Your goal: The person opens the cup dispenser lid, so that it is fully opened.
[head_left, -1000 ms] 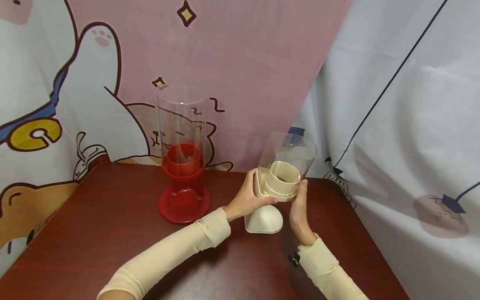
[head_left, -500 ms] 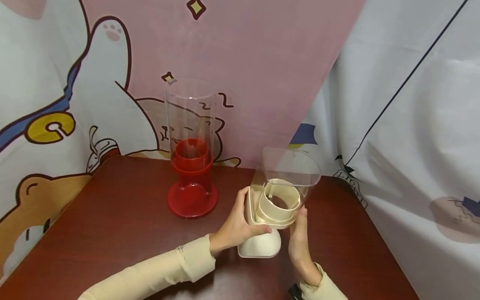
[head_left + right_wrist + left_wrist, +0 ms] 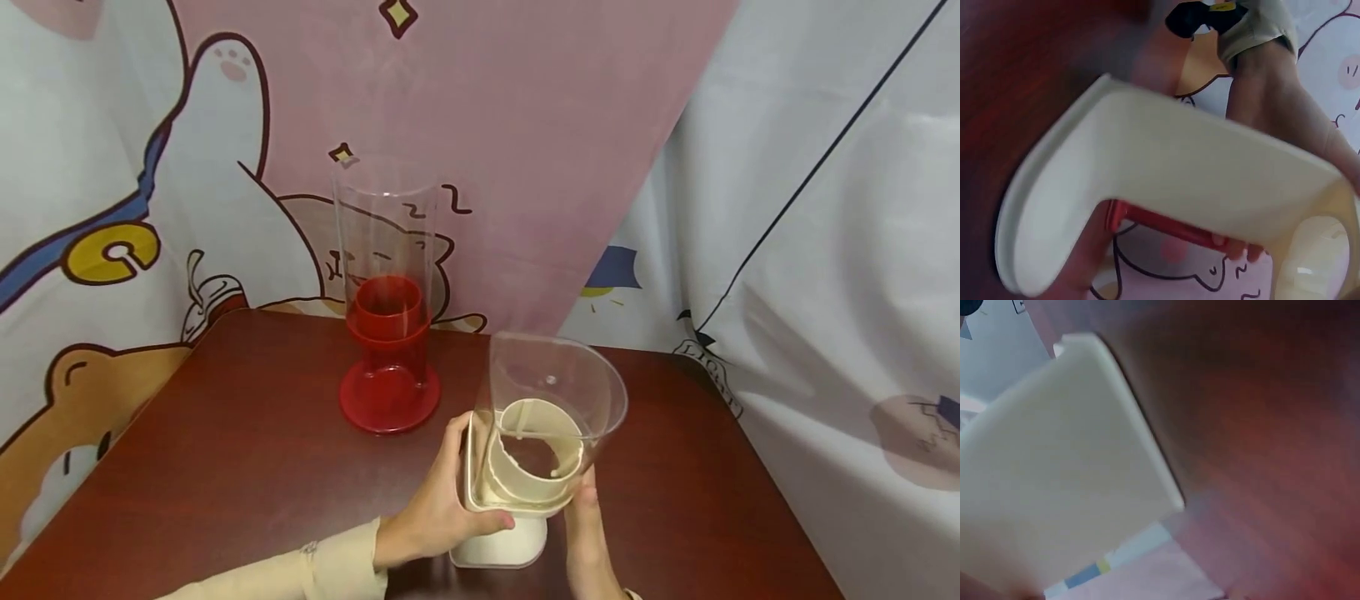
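Cream dispenser (image 3: 1166, 150): near the close edge of the surface (image 3: 675, 467), right of its middle; I cannot tell if its base touches.
Left hand (image 3: 435, 521): clamped on the left side, thumb in front.
Right hand (image 3: 588, 542): against the right side; most fingers are hidden, so I cannot tell its grip.
Clear cup (image 3: 547, 367): probably light, stiff, slippery, may crack; I would hold below, at the cream collar (image 3: 525, 483).
Printed cloth (image 3: 525, 167): I read "Z" twice; I find no brand.

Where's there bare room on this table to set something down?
The table is bare left of the red holder and right of the right hand, out to each side edge. It's crowded at the near middle, where the left hand grips the cream holder and the right hand touches it.
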A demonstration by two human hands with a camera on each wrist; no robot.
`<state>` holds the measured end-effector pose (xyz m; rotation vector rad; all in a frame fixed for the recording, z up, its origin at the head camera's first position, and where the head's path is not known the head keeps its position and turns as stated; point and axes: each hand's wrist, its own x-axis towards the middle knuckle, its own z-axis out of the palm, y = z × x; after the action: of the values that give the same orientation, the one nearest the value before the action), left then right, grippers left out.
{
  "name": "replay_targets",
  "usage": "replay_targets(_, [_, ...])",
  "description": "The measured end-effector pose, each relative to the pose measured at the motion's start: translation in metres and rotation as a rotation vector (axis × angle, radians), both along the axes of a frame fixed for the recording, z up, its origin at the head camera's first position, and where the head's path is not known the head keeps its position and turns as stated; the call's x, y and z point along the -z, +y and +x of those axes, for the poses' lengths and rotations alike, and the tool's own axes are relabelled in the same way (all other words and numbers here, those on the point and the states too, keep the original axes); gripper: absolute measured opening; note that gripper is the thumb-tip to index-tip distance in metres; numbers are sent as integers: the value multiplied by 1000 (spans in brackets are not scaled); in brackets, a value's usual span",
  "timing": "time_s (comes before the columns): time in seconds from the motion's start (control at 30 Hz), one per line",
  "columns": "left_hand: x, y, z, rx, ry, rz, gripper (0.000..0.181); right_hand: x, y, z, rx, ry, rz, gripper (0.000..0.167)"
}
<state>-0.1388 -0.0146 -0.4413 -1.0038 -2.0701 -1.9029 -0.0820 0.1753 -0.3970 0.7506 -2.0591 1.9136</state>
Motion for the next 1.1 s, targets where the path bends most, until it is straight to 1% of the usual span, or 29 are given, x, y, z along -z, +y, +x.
replay_targets(0.03, [0,-1,0,-12,22,-13,102,-3,2,-2,3,35,6,60])
replay_targets(0.1, [-1,-4,-1,-35,68,-39,104,-12,7,-12,-9,127,-11,63])
replay_targets(0.17, [-1,-6,-2,-48,103,-62,111,-27,11,-28,-46,222,-52,69])
replay_targets(0.23, [-3,-6,-4,-41,127,-79,123,-44,11,-47,-100,297,-108,81])
replay_targets(0.3, [-4,-6,-5,-32,129,-102,134,-61,8,-63,-184,348,-160,91])
replay_targets(0.33, [-5,-6,-6,-21,119,-106,137,-67,5,-69,-220,365,-182,96])
replay_targets(0.4, [-6,-6,-5,-13,97,-110,140,-75,0,-76,-272,391,-218,101])
replay_targets(0.47, [-5,-4,-6,-2,101,-93,139,-78,-4,-77,-291,410,-250,103])
replay_targets(0.53, [-4,-1,-5,-2,116,-77,136,-78,-6,-75,-278,425,-267,103])
replay_targets(0.63, [-2,3,-9,-15,217,-42,130,-76,-7,-71,-223,433,-272,102])
replay_targets(0.7, [-2,4,-9,-37,255,-39,125,-73,-7,-68,-201,427,-278,101])
replay_targets(0.77, [-3,5,-10,-51,316,-30,122,-73,-9,-66,-179,430,-284,101])
replay_targets(0.8, [-4,5,-11,-51,331,-31,121,-72,-10,-64,-168,431,-289,101])
replay_targets(0.93, [-6,5,-14,-37,366,-56,123,-77,-15,-58,-116,429,-297,97])
replay_targets(1.03, [-6,4,-14,-1,349,-74,125,-81,-17,-54,-89,418,-279,94])
replay_targets(1.1, [-5,4,-13,16,339,-80,123,-83,-18,-53,-87,411,-257,93])
